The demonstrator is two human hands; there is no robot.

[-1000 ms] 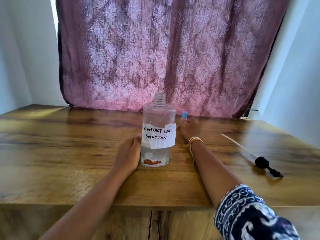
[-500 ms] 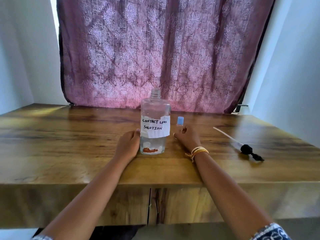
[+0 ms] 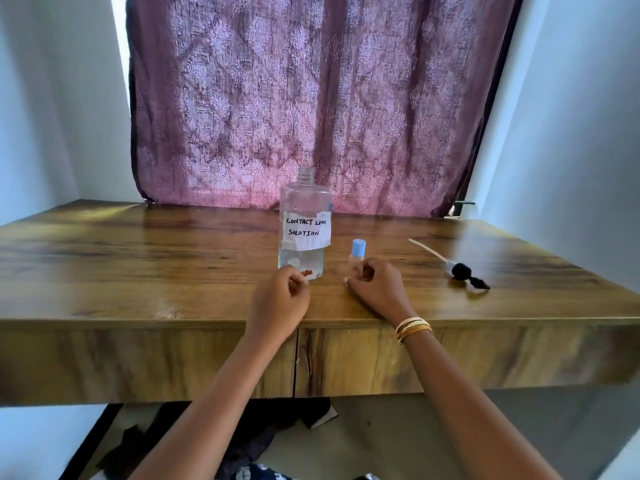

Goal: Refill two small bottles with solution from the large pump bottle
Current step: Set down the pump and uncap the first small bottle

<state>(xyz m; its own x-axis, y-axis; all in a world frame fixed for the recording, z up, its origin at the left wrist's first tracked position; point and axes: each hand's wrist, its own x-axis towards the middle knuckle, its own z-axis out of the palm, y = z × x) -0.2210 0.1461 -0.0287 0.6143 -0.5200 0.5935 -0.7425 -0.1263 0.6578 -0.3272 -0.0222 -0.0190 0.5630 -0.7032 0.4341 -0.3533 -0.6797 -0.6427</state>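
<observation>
On the tabletop [image 3: 138, 271]: one large clear bottle [image 3: 304, 223] with its neck open and one handwritten label [image 3: 306, 233], mid-table; one small bottle [image 3: 357, 257] with one blue cap, just to its right; one black pump head [image 3: 462, 270] with one dip tube, near the right edge

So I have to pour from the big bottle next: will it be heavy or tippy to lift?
The big bottle looks under half full, so probably light. Its open neck could spill if tilted fast. It seems clear rigid plastic with flat sides, likely easy to grip, and its broad base should resist tipping.
</observation>
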